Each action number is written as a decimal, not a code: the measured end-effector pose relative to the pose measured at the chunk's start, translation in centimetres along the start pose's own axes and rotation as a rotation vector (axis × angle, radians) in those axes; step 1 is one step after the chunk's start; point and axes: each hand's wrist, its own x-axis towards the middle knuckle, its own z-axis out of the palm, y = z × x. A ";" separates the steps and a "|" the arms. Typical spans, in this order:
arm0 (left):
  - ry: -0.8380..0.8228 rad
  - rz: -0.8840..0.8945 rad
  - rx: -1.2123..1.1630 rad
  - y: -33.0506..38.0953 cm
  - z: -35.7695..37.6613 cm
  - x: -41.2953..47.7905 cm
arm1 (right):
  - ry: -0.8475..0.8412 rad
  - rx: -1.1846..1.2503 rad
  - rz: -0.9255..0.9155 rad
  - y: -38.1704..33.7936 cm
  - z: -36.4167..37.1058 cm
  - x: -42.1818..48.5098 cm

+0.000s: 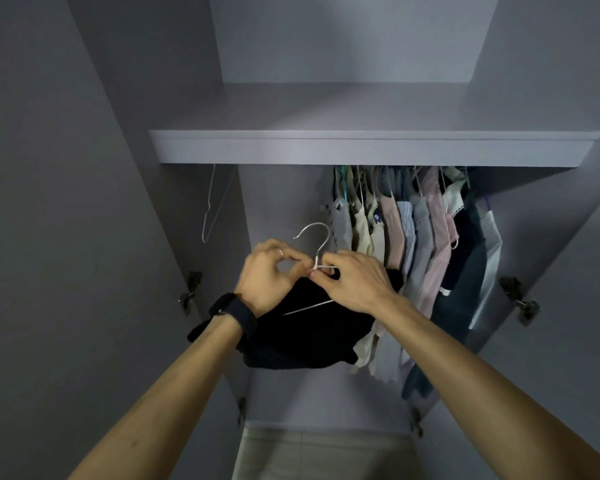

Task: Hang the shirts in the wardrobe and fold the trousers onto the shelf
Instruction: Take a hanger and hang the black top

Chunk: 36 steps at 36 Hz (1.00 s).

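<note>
Grey shelf (361, 147) is running the full width of the wardrobe (281, 202). Its thick front lip is facing the camera and its top is receding toward the back wall in dim light. Under the lip a row of hung shirts (413, 237) is crowding the right half: cream, pink, grey, navy, white, packed shoulder to shoulder (rail is hiding behind the lip). A bare wire hanger (207, 209) is dangling alone at far left, well apart from the row. Low down, a beige surface (326, 455) is showing at the wardrobe's foot.
</note>
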 end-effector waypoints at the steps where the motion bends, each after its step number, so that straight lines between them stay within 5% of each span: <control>1: 0.102 -0.026 0.032 -0.7 -0.3 -0.6 | -0.005 0.012 0.025 0.2 0.0 0.0; 3: 0.259 -0.155 0.123 -2.5 -1.3 -1.6 | -0.010 0.035 0.102 1.0 -0.4 -0.1; 6: 0.184 -0.537 0.167 -5.6 -2.5 -2.8 | -0.042 0.063 0.211 2.4 -0.7 -0.1; 13: -0.141 -0.995 -0.450 -6.1 -0.9 -4.1 | -0.024 0.063 0.454 3.6 -0.8 -0.5; 17: -0.031 -0.973 -0.629 -6.0 0.4 -4.0 | -0.082 0.093 0.510 3.9 -0.9 -0.8; 27: 0.281 -0.874 -0.342 -8.3 2.6 -2.8 | -0.074 0.139 0.392 5.1 -0.7 -1.8; 31: 0.253 -0.839 0.000 -9.6 1.7 -3.7 | 0.026 0.105 0.392 5.8 -1.6 -2.0; 36: 0.116 -0.864 0.110 -11.4 1.9 -4.7 | 0.085 0.076 0.306 5.5 -2.3 -1.5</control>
